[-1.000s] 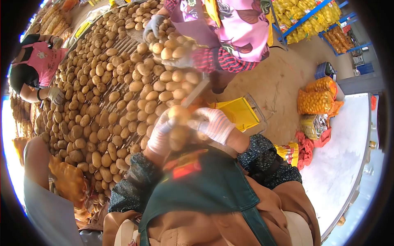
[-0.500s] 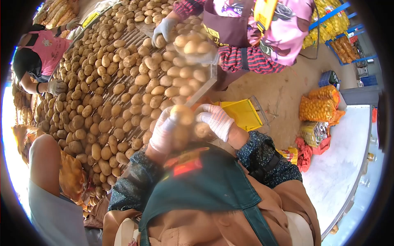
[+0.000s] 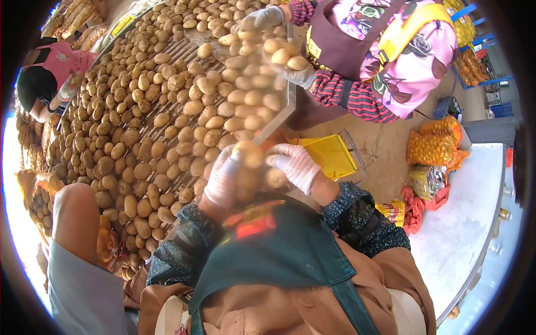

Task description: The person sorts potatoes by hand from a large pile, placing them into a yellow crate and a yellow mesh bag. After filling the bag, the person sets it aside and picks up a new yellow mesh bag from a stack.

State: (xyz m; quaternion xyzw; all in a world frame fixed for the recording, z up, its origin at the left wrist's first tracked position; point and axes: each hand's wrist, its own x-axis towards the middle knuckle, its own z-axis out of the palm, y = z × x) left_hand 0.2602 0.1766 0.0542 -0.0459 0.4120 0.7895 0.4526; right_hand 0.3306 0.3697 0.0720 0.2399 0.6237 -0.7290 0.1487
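Left hand (image 3: 223, 178) and right hand (image 3: 293, 166) cupped on potatoes (image 3: 248, 154) at the near corner of the bench (image 3: 277, 120).
I judge this is mid-pick: both my gloved hands are curled shut around the potatoes, pressing them together between the palms, just off the bench rim and close above my apron (image 3: 268, 251). The next move calls for keeping both palms closed under the load, since the top potato looks loosely perched. A yellow box (image 3: 329, 153) lies just right of my right hand.

Bare brown dirt floor (image 3: 385, 120) — blue metal racks (image 3: 478, 82) at the far edge, white slab (image 3: 469, 218) right, daylight glaring left.
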